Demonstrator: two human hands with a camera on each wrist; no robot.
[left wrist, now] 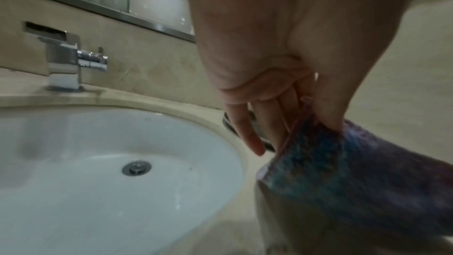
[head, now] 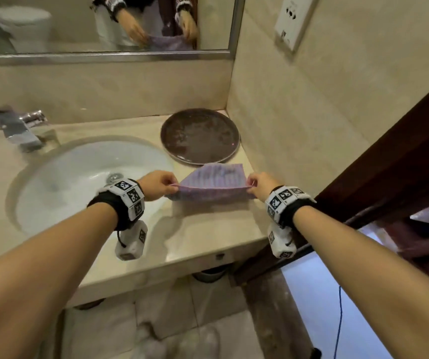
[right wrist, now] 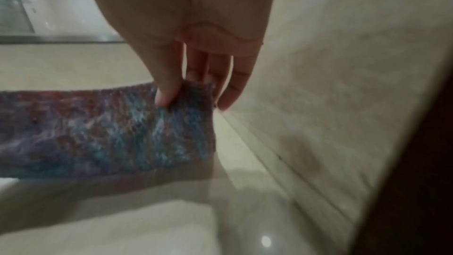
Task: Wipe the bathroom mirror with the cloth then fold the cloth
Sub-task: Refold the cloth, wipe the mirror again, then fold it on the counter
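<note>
Cloth (head: 212, 181) at center right of frame, stretched above countertop (head: 208, 234), pinched at 2 near corners by left hand (head: 157, 184) and right hand (head: 261, 185). Folding underway, apparently 1 fold in; wiping of mirror (head: 65, 22), upper left, judged finished. Remaining: further folds, setting down.

Dim, warm indoor light; both wrist views are blurred and grainy, the head view bends at its edges.

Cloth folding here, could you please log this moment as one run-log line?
step: fold | cloth: lifted edge, rest on counter | left hand: pinches left corner | right hand: pinches right corner
</note>
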